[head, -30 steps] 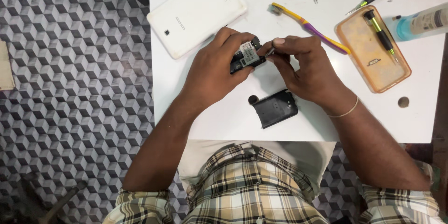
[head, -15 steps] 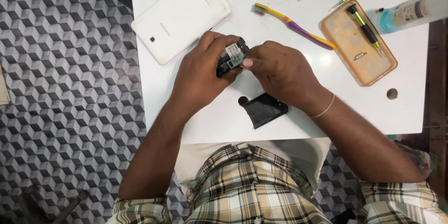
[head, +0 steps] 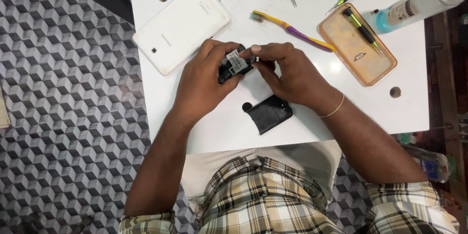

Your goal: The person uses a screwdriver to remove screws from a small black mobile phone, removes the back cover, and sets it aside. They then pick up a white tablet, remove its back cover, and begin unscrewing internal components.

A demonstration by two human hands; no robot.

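White holed table (head: 219,126) over cube-patterned floor (head: 68,117); both hands' fingers (head: 253,48) pinch a small black phone (head: 234,63).

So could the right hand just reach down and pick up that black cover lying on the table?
Probably yes. The black cover lies bare on the white table, just below the right hand, with nothing between them. But both hands grip a small black phone, so the right would have to let go first.
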